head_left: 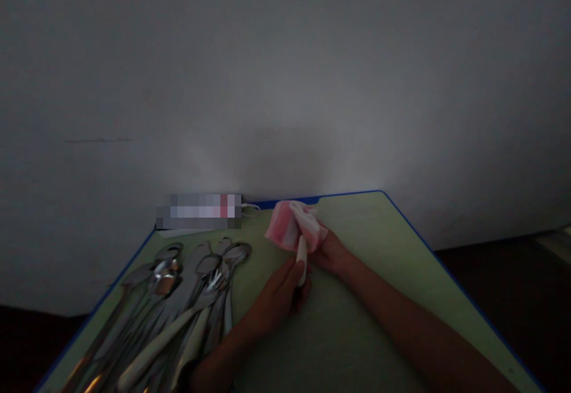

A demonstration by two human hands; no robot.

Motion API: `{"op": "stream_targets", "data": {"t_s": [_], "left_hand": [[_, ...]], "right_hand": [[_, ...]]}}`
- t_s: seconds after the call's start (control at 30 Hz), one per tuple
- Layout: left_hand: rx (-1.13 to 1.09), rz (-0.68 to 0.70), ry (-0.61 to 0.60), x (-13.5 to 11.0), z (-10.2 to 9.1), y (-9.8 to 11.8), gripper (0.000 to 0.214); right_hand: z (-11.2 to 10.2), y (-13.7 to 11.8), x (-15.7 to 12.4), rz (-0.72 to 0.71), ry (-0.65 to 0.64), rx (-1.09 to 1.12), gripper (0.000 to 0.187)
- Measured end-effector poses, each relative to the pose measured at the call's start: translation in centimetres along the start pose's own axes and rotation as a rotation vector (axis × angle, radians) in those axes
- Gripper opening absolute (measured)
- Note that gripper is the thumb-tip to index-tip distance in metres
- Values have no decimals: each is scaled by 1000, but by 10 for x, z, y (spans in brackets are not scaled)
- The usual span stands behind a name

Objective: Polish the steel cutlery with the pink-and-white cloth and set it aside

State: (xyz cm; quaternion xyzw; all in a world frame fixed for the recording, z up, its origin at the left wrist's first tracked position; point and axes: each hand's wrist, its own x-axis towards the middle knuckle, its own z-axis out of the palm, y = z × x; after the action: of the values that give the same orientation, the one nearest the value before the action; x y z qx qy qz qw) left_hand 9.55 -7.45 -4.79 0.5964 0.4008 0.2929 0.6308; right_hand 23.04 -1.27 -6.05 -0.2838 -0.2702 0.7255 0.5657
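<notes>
My left hand is closed round the white handle of a utensil above the green table. The utensil's far end is hidden inside a pink and white cloth. My right hand grips that cloth, bunched around the utensil's end. Both hands meet near the middle of the table, toward its back edge.
A spread of several metal spoons and forks, some with white handles, lies on the left part of the table. A blurred-out flat object sits at the back edge. A grey wall rises behind; the table has a blue rim.
</notes>
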Motion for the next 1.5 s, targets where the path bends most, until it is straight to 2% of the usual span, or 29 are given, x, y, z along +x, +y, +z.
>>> {"op": "stream_targets", "data": {"t_s": [0.07, 0.13, 0.37, 0.5, 0.57, 0.63, 0.73, 0.83, 0.93, 1.13, 1.2, 1.3, 1.5], "left_hand": [[36, 1, -9, -2, 1, 5, 32], [95, 1, -23, -4, 2, 10, 31], [217, -15, -35, -8, 4, 17, 31], [211, 27, -57, -9, 4, 18, 30], [172, 30, -57, -9, 4, 17, 29], [131, 15, -31, -7, 3, 13, 31], [5, -20, 42, -2, 3, 7, 36], [-98, -27, 90, 1, 3, 5, 35], [-74, -4, 92, 0, 5, 7, 31], [-57, 15, 39, -2, 6, 9, 29], [-55, 4, 46, -1, 5, 9, 29], [5, -22, 56, -1, 4, 8, 31], [126, 16, 12, -4, 5, 9, 32]], "right_hand": [[3, 0, -1, -18, -31, 18, 25], [6, -1, -2, -40, -8, -22, 28], [6, 7, 1, -168, 83, -94, 22], [0, 15, 7, -174, 187, -214, 29], [-1, 15, 8, -155, 231, -206, 29], [0, 12, 7, -112, 208, -127, 24], [3, 4, 3, -6, 78, -21, 17], [6, -3, -2, 40, -17, -5, 19], [6, -7, -5, 66, -24, 33, 22], [5, -11, -4, 218, 3, 119, 13], [5, -11, -3, 200, -4, 139, 12], [7, -7, -4, 135, 6, 107, 22], [11, -2, -7, 24, 105, 10, 35]]}}
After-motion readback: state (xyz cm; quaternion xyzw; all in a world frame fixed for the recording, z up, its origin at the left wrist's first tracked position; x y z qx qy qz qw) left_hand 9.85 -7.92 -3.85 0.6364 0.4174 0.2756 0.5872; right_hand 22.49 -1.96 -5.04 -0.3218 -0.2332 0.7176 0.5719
